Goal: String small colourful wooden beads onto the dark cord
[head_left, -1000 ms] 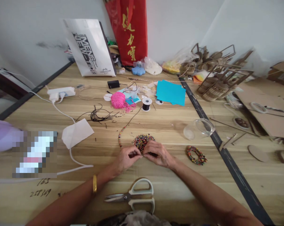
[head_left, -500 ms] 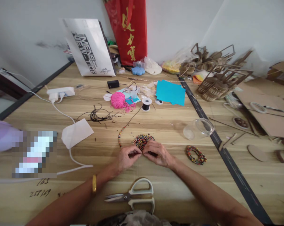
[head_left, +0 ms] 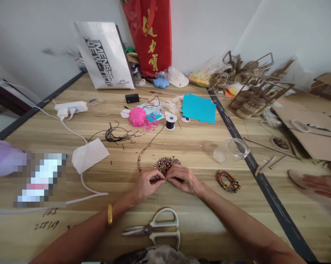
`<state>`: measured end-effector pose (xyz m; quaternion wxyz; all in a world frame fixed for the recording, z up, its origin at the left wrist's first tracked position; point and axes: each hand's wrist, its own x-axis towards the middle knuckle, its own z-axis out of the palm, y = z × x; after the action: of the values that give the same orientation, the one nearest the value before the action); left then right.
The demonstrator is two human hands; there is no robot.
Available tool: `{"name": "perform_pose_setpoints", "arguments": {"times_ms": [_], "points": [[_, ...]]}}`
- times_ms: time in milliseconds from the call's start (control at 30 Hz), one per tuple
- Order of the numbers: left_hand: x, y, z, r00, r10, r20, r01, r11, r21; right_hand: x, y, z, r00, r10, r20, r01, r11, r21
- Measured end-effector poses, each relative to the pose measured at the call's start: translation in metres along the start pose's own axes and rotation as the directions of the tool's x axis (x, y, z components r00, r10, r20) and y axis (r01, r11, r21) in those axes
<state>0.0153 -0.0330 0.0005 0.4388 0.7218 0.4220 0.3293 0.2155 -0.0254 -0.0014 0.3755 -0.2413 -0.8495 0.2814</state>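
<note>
My left hand (head_left: 146,186) and my right hand (head_left: 183,179) meet fingertip to fingertip on the wooden table (head_left: 198,220), both pinched closed. Between them runs a thin black cord strung with small coloured beads (head_left: 140,160), which curves up toward a black thread spool (head_left: 170,121). A heap of loose coloured beads (head_left: 166,164) lies just beyond my fingers. What the right fingers pinch is too small to make out. A gold bangle (head_left: 110,214) sits on my left wrist.
Scissors (head_left: 157,230) lie near my forearms. A finished bead bracelet (head_left: 228,181) and a tipped glass jar (head_left: 231,150) sit to the right. Pink yarn (head_left: 137,117), blue paper (head_left: 199,107), a power strip (head_left: 71,108), bags and cardboard pieces crowd the back. Another person's blurred hand (head_left: 320,184) is at far right.
My hands have stayed put, pinching at the cord. Another person's hand has come into view at the right edge over the cardboard pieces.
</note>
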Motion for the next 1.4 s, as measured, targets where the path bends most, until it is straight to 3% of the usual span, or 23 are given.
{"name": "perform_pose_setpoints", "arguments": {"times_ms": [700, 1067, 1300, 1400], "points": [[-0.0012, -0.0025, 0.0023, 1.0, -0.009, 0.02, 0.009, 1.0, -0.008, -0.0005, 0.0009, 0.0002, 0.999, 0.0, 0.037, 0.0, 1.0, -0.02], [-0.0021, -0.0029, 0.0024, 1.0, 0.015, 0.023, -0.016, 1.0, 0.027, -0.0014, 0.0023, 0.002, 1.0, -0.006, -0.009, 0.006, 1.0, -0.005], [-0.0006, -0.0018, -0.0004, 0.982, 0.186, -0.034, -0.183, 0.979, 0.085, -0.0026, 0.0008, 0.0017, 0.999, 0.005, -0.033, -0.006, 1.0, -0.019], [-0.0004, -0.0017, -0.0009, 0.977, 0.208, -0.04, -0.204, 0.976, 0.082, -0.0023, -0.001, 0.002, 0.999, -0.017, -0.036, 0.015, 0.999, -0.04]]}}
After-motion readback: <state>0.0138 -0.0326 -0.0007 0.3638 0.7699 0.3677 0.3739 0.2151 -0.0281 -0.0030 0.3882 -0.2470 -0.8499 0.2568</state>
